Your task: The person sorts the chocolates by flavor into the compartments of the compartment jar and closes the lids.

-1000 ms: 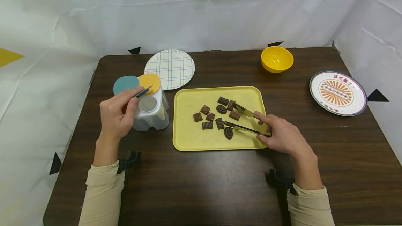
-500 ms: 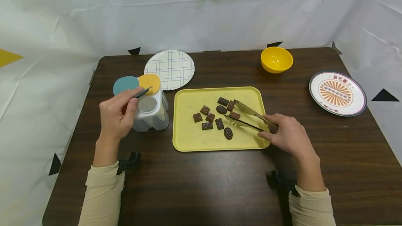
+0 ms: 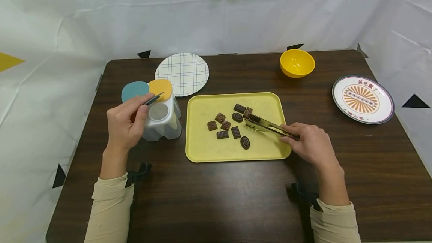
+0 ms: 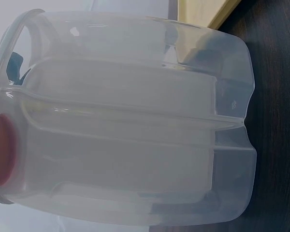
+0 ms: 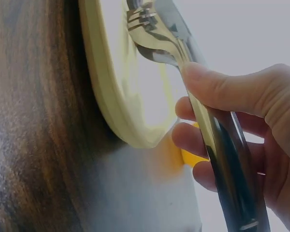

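My left hand [image 3: 126,121] pinches a thin dark lid [image 3: 154,99], seen edge-on, over a clear container [image 3: 168,128]. One round compartment there stands uncovered; a teal lid [image 3: 135,90] and a yellow lid [image 3: 161,87] cover others. In the left wrist view the clear container [image 4: 121,130] fills most of the frame. My right hand [image 3: 312,143] grips gold tongs [image 3: 266,125] whose arms are pressed close together. Their tips lie low over the yellow tray [image 3: 202,149], among several chocolates, beside a brown square chocolate [image 3: 248,111]. Whatever lies between the tips is mostly hidden.
A checked white plate [image 3: 182,74] lies behind the container. At the back right stands a yellow bowl [image 3: 297,64], with a patterned plate [image 3: 362,99] right of it. More chocolates, such as a swirled oval chocolate [image 3: 245,143], lie on the tray.
The tongs' arms came together from wide apart, and my right hand shifted slightly right. A brown square chocolate near their tips is now out of sight. My left hand stayed still.
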Demonstrator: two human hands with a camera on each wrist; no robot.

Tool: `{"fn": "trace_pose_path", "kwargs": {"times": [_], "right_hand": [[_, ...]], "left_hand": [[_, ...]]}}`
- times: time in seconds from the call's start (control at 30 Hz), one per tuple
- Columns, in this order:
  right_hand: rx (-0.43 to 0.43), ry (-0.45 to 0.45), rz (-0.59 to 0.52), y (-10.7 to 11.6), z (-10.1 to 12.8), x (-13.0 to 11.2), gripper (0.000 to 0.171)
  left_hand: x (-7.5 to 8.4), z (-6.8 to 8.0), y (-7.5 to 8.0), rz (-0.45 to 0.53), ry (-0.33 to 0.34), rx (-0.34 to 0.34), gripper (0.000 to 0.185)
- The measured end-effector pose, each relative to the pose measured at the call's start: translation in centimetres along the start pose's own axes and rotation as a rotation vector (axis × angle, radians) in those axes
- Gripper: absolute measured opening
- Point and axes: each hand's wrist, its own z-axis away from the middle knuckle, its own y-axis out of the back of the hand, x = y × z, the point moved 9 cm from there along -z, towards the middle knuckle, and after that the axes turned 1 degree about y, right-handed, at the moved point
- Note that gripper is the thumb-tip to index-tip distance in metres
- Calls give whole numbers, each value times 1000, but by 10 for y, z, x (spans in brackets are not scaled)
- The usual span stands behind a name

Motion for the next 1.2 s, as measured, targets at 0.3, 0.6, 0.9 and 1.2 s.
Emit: {"fn": "trace_pose_path", "kwargs": {"times": [0.3,0.6,0.9,1.2], "right_hand": [[83,46,17,3,2,-2,31],[133,41,-18,12,2,-5,33],[123,58,-20,14,0,-9,32],[37,44,-1,4,-1,-6,32]], "left_hand": [[0,0,0,17,5,3,42],[0,0,1,13,8,5,42],[0,0,0,15,0,9,42],[-2,0,0,14,6,11,41]]}}
